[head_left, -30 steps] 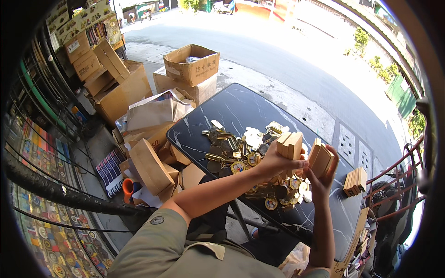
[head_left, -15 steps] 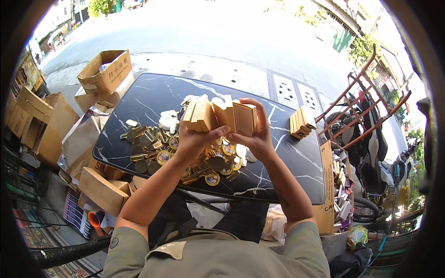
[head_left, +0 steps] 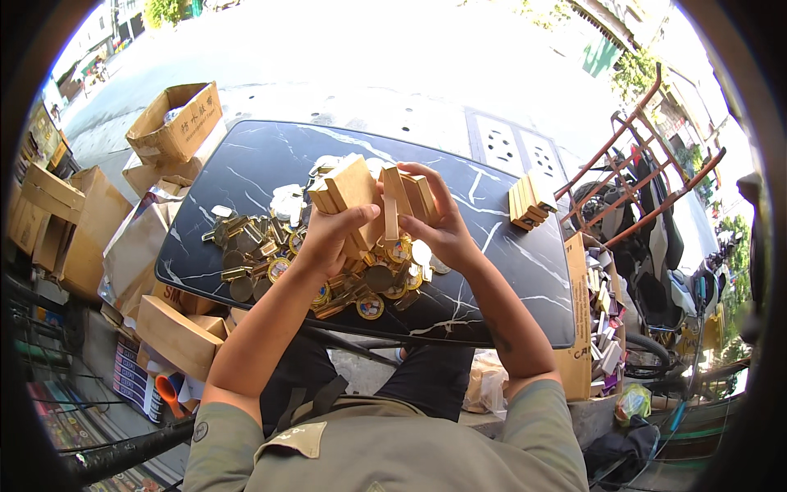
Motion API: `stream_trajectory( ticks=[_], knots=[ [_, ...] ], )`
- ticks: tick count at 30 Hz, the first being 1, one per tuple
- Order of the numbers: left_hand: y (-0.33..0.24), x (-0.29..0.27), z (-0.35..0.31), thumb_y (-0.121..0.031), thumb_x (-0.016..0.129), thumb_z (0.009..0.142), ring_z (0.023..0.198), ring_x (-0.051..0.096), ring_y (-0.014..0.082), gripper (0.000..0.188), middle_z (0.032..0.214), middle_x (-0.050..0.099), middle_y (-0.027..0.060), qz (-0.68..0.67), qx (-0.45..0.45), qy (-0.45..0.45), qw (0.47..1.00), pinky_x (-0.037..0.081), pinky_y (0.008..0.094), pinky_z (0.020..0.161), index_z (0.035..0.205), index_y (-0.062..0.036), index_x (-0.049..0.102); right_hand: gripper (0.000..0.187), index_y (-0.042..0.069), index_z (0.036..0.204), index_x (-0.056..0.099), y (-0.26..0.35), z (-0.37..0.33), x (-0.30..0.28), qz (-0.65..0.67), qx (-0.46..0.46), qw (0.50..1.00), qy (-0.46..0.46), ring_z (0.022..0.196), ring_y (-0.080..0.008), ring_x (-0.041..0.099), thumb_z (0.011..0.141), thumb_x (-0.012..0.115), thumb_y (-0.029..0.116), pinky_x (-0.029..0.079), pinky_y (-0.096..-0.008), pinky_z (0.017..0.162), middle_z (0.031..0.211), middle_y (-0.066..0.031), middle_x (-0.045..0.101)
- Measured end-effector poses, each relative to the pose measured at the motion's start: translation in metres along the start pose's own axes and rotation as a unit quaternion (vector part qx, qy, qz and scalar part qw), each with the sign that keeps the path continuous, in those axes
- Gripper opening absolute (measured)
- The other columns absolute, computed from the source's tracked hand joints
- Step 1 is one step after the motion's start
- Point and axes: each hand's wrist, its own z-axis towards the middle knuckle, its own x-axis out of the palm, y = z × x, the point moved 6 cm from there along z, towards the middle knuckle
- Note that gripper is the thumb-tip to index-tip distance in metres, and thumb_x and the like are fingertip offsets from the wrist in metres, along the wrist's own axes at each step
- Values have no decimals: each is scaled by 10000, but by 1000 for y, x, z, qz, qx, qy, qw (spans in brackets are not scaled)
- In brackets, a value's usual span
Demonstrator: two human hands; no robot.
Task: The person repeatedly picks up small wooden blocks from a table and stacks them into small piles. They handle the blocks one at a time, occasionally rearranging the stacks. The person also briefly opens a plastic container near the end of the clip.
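Over the black marble-patterned table (head_left: 512, 283) both hands are raised with flat tan wooden-looking blocks. My left hand (head_left: 326, 242) grips several of these blocks (head_left: 352, 184), its thumb across their near side. My right hand (head_left: 447, 234) is closed round a few more tan blocks (head_left: 396, 197), with one turned edge-on toward me. A narrow gap separates the two bunches at the top. Beneath them lies a heap of round gold-and-colour medallions (head_left: 370, 307) and small gold pieces, partly hidden by my hands.
A row of similar tan blocks (head_left: 529, 201) stands at the table's right edge. Beyond it is a red metal hand truck (head_left: 648, 156). A carton of small boxes (head_left: 602, 328) sits at the right; open cardboard boxes (head_left: 176, 127) are at the left.
The blocks, fanned together before, are now split into two bunches. My left hand has tilted its bunch, and my right has turned its blocks edge-on. The view has shifted slightly.
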Motion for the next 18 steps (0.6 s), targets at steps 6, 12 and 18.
stream_trajectory(
  ticks=[6, 12, 18],
  knots=[
    [-10, 7, -6, -21, 727, 835, 1105, 643, 175, 559, 1227, 602, 91, 69, 129, -22, 989, 547, 325, 930, 1333, -21, 471, 546, 207, 1499, 328, -2, -4, 16, 152, 43, 987, -33, 1258, -167, 526, 1018, 583, 178, 487, -345, 1011, 1391, -69, 487],
    [-30, 30, -10, 13, 785, 773, 1048, 642, 148, 553, 1139, 623, 71, 318, 273, 27, 908, 545, 312, 904, 1222, -62, 471, 527, 181, 1514, 260, 2, -5, 7, 189, 154, 970, -2, 1286, -205, 530, 1034, 469, 245, 542, -400, 972, 1417, -106, 480],
    [-35, 48, -16, -24, 808, 680, 936, 646, 164, 506, 1073, 630, 75, 429, 302, 90, 846, 538, 318, 835, 1098, -62, 526, 590, 201, 1483, 329, 0, -6, 4, 87, 168, 982, 11, 1253, -162, 518, 1010, 597, 428, 516, -344, 946, 1381, -66, 497]
  ],
)
